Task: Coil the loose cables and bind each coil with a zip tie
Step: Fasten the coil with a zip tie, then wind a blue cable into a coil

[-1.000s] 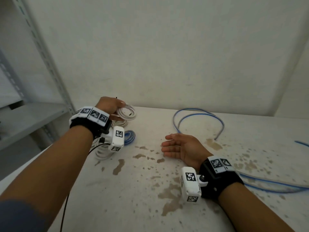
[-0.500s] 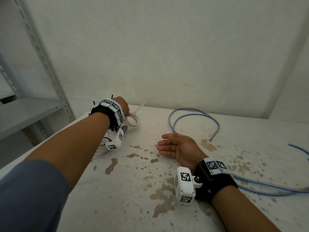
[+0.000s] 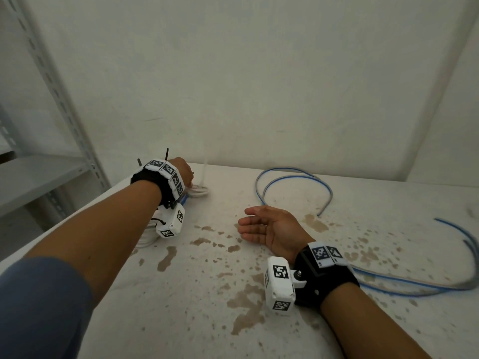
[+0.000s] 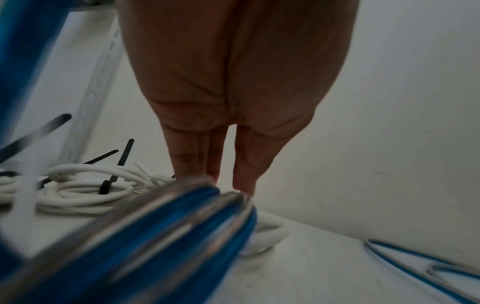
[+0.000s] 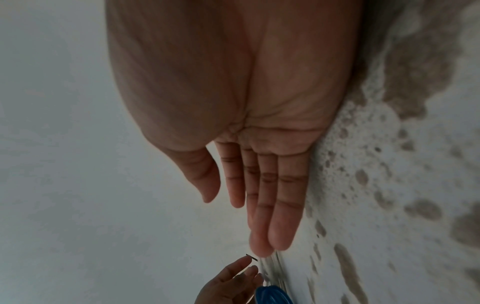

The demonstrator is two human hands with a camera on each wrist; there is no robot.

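We see white cable coils (image 4: 85, 193) lying flat at the bench's far left corner, each bound with a black zip tie (image 4: 116, 166) whose tail sticks up. Another white coil (image 3: 198, 190) rests near the far edge. A coiled blue cable (image 4: 161, 232), its turns blue and grey, sits just beside them, blurred by closeness to the left wrist camera. A loose blue cable (image 3: 293, 182) arcs along the far edge and trails across the bench toward the right edge.
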